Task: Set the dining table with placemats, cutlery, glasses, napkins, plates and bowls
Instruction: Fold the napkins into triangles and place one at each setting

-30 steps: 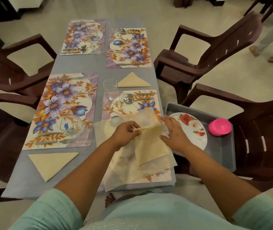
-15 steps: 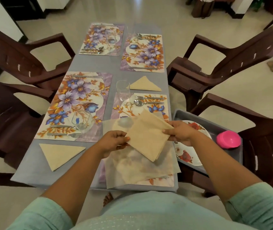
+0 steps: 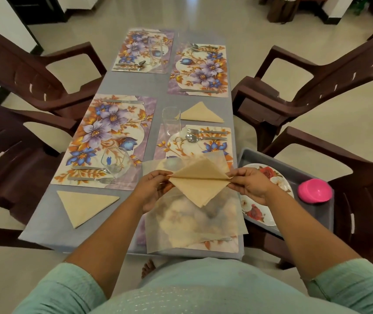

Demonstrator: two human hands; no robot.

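Both hands, the left hand (image 3: 152, 186) and right hand (image 3: 250, 185), are pinching opposite corners of the folded napkin (image 3: 198, 185) just above the loose napkin sheets (image 3: 194, 225) beneath them, and a slackening pinch is likely letting the layers slip, spoiling the triangle.

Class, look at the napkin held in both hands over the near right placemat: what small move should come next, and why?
Probably press the crease flat into a triangle. Left hand and right hand each pinch a corner of the beige napkin, folded along its diagonal, and two finished triangle napkins already lie on the table.
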